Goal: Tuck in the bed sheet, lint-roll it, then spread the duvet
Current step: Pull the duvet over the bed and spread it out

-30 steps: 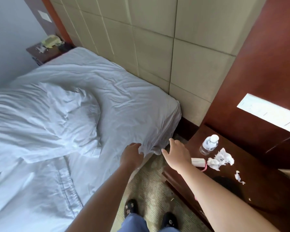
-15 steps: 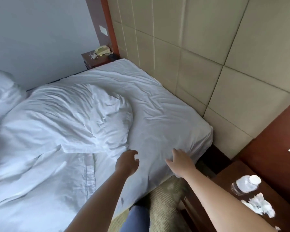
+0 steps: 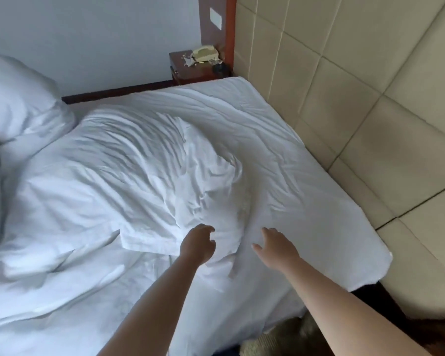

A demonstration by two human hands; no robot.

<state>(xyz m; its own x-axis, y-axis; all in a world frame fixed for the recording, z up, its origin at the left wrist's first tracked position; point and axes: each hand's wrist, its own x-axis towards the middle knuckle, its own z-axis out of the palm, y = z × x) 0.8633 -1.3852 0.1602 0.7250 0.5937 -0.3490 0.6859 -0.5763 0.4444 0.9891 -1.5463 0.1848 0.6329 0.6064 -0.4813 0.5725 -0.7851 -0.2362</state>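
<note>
Both hands have moved inward: left hand (image 3: 197, 246) loosely curled, seemingly empty, right hand (image 3: 276, 246) spread above the bed sheet (image 3: 306, 201).

far nightstand (image 3: 190, 70) holds a phone (image 3: 204, 53) (perhaps blurred).

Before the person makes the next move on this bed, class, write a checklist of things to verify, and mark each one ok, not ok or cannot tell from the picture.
1. Both hands free: ok. The left hand and the right hand hold nothing.
2. Bed sheet smooth: not ok, it is creased all over.
3. Sheet tucked at the near corner: cannot tell; the edge under it is hidden.
4. Duvet spread flat: not ok, it lies bunched on the left of the bed.
5. Lint roller within reach: cannot tell, none is in view.
6. Pillow clear of the work area: ok, it sits at the far left.
</note>
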